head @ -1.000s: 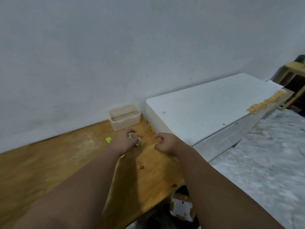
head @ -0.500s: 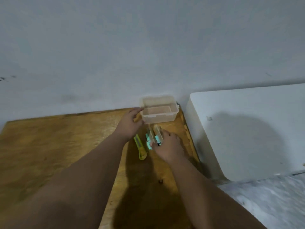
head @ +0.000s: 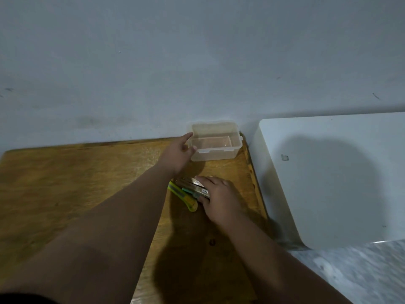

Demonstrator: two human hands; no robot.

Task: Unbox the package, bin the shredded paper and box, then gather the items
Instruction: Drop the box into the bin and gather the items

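Note:
A clear plastic container (head: 228, 152) with its lid open stands at the back right of the wooden table (head: 76, 183), against the wall. My left hand (head: 178, 155) touches the container's left wall with fingers spread. Just in front lie small clear packets (head: 192, 186) with teal contents, stacked together, and a yellow-green utility knife (head: 183, 197) beside them. My right hand (head: 219, 197) grips the packets from the right side, fingers over their top.
A white chest-like surface (head: 333, 172) stands right of the table, slightly lower. Grey marbled floor (head: 361, 270) shows at the bottom right. The wall runs directly behind the table.
My right hand has closed over the packets and pushed them together. My left hand has reached onto the container's left side. The view has swung left from the white chest to the table.

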